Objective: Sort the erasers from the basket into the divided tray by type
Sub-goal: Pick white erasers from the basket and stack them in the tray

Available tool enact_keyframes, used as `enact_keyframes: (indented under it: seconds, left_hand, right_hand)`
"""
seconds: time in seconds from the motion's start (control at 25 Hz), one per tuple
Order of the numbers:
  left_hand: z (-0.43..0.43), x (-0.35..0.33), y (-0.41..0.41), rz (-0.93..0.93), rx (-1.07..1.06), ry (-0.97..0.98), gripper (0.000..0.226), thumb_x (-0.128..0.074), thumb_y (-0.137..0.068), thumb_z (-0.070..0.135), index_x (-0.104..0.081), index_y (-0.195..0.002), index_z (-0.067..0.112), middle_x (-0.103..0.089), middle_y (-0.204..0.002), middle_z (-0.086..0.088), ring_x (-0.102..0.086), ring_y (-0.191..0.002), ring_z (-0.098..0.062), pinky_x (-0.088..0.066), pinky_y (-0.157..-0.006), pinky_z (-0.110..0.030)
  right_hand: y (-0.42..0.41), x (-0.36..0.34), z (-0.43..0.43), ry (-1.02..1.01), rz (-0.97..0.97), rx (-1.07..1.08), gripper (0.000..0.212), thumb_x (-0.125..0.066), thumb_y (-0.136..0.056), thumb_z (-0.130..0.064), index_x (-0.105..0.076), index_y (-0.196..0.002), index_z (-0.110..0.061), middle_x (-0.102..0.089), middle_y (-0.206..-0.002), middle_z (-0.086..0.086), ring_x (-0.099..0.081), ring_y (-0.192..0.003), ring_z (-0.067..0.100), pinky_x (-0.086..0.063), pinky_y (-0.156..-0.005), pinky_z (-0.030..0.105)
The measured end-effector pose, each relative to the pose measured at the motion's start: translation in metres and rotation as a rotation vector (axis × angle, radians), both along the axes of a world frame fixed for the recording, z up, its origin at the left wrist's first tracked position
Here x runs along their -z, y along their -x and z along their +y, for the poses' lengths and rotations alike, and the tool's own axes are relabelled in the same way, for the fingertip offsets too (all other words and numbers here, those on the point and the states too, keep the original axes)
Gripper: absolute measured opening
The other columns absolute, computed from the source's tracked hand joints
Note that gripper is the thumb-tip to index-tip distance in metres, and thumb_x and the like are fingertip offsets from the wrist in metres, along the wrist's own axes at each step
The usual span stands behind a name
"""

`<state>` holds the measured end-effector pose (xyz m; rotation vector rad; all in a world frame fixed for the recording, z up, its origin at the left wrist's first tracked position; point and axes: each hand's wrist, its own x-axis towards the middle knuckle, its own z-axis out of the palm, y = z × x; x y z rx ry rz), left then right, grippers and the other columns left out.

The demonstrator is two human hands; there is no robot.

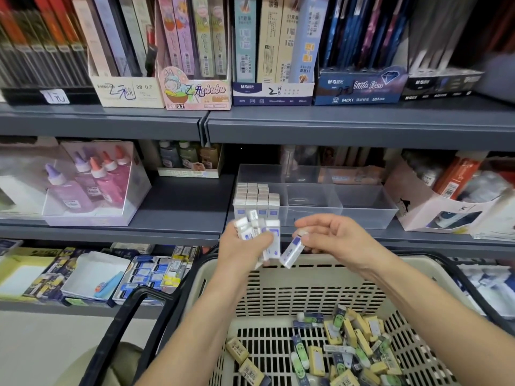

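Above the basket's far rim I see my left hand gripping a bunch of white-and-blue erasers, my right hand pinching a single eraser beside it. Beyond the basket sits the divided tray, its left compartment packed with upright white erasers. Yellow and green erasers lie loose inside the basket.

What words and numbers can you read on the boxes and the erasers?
"2B 0.7": on the beige box.
"Labubu": on the pink box.
"2B 0.7": pink box, bottom edge.
"M&G": on the white box.
"2B": handwritten, white box.
"Little Stars": on the blue box.
"M&G", "840X1": blue box too.
"M&G": on the black box.
Labels on the erasers and all other print: too small or blurred to read.
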<state>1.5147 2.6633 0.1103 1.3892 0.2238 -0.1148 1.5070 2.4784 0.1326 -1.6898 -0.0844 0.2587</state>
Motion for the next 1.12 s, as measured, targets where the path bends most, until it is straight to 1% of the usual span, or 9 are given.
enact_keyframes:
  seconds: [0.24,0.36,0.44,0.56,0.72,0.8,0.88,1.0,1.12]
  left_hand:
    - [0.008,-0.003,-0.039,-0.028,-0.063,0.057,0.028,-0.065,-0.081,0.004,-0.052,-0.099,0.021,-0.068,-0.087,-0.008,-0.063,-0.063,-0.016,-0.048,-0.045,-0.023]
    - [0.011,0.007,-0.046,-0.033,-0.077,0.055,0.03,-0.065,-0.081,0.003,-0.053,-0.102,0.02,-0.067,-0.087,-0.008,-0.062,-0.062,-0.015,-0.049,-0.046,-0.024]
    - [0.011,0.014,-0.048,-0.042,-0.075,0.017,0.031,-0.066,-0.079,0.003,-0.054,-0.098,0.024,-0.067,-0.084,-0.005,-0.062,-0.061,-0.013,-0.05,-0.047,-0.024]
    - [0.01,0.018,-0.055,-0.047,-0.075,-0.011,0.035,-0.069,-0.076,0.003,-0.054,-0.097,0.026,-0.067,-0.079,0.001,-0.063,-0.058,-0.01,-0.051,-0.048,-0.024]
    - [0.011,0.019,-0.06,-0.036,-0.076,-0.001,0.034,-0.069,-0.076,0.004,-0.054,-0.095,0.029,-0.067,-0.08,-0.001,-0.063,-0.059,-0.01,-0.051,-0.047,-0.023]
    - [0.011,0.02,-0.061,-0.036,-0.07,-0.003,0.035,-0.069,-0.076,0.005,-0.054,-0.094,0.03,-0.067,-0.081,-0.001,-0.064,-0.062,-0.012,-0.052,-0.048,-0.024]
    - [0.012,0.02,-0.061,-0.036,-0.067,-0.01,0.035,-0.069,-0.076,0.005,-0.054,-0.094,0.031,-0.067,-0.084,-0.003,-0.065,-0.065,-0.015,-0.052,-0.049,-0.025]
    - [0.013,0.019,-0.061,-0.033,-0.064,0.004,0.033,-0.068,-0.077,0.005,-0.053,-0.094,0.03,-0.067,-0.082,-0.003,-0.064,-0.059,-0.009,-0.051,-0.048,-0.023]
    - [0.012,0.018,-0.06,-0.031,-0.049,0.017,0.033,-0.067,-0.077,0.005,-0.053,-0.094,0.029,-0.066,-0.079,0.0,-0.063,-0.054,-0.005,-0.051,-0.047,-0.022]
  right_hand:
    - [-0.044,-0.022,0.001,0.307,-0.195,0.047,0.017,-0.071,-0.078,-0.008,-0.071,-0.077,-0.025,-0.062,-0.067,0.001,-0.05,-0.064,0.013,-0.041,-0.066,0.025]
    - [-0.068,-0.027,0.004,0.3,-0.229,0.09,0.018,-0.071,-0.079,-0.011,-0.071,-0.076,-0.028,-0.07,-0.078,0.007,-0.057,-0.073,0.015,-0.047,-0.075,0.031]
    - [-0.083,-0.025,0.007,0.374,-0.261,0.124,0.023,-0.068,-0.082,-0.011,-0.066,-0.081,-0.034,-0.071,-0.087,-0.002,-0.061,-0.08,0.01,-0.048,-0.077,0.021]
    - [-0.107,-0.024,0.012,0.46,-0.298,0.17,0.03,-0.065,-0.082,-0.003,-0.059,-0.088,-0.031,-0.063,-0.086,-0.007,-0.061,-0.083,0.013,-0.042,-0.067,0.005]
    - [-0.13,-0.026,0.017,0.864,-0.333,0.217,0.027,-0.055,-0.09,-0.016,-0.064,-0.1,-0.039,-0.055,-0.091,-0.021,-0.049,-0.059,-0.001,-0.033,-0.052,0.003]
    - [-0.134,-0.023,0.024,0.969,-0.357,0.128,0.026,-0.054,-0.091,-0.019,-0.065,-0.104,-0.039,-0.052,-0.094,-0.022,-0.054,-0.074,0.002,-0.037,-0.065,0.008]
    - [-0.137,-0.016,0.032,0.905,-0.327,0.054,0.025,-0.055,-0.089,-0.013,-0.065,-0.101,-0.032,-0.057,-0.094,-0.018,-0.057,-0.088,0.006,-0.036,-0.073,0.01]
    - [-0.138,-0.004,0.04,0.911,-0.26,0.024,0.018,-0.055,-0.087,-0.014,-0.052,-0.08,-0.03,-0.066,-0.091,-0.008,-0.062,-0.09,0.017,-0.04,-0.075,0.02]
    - [-0.141,0.001,0.038,1.023,-0.255,0.047,0.025,-0.056,-0.088,-0.025,-0.039,-0.069,-0.03,-0.067,-0.09,-0.008,-0.059,-0.089,0.019,-0.037,-0.093,0.03]
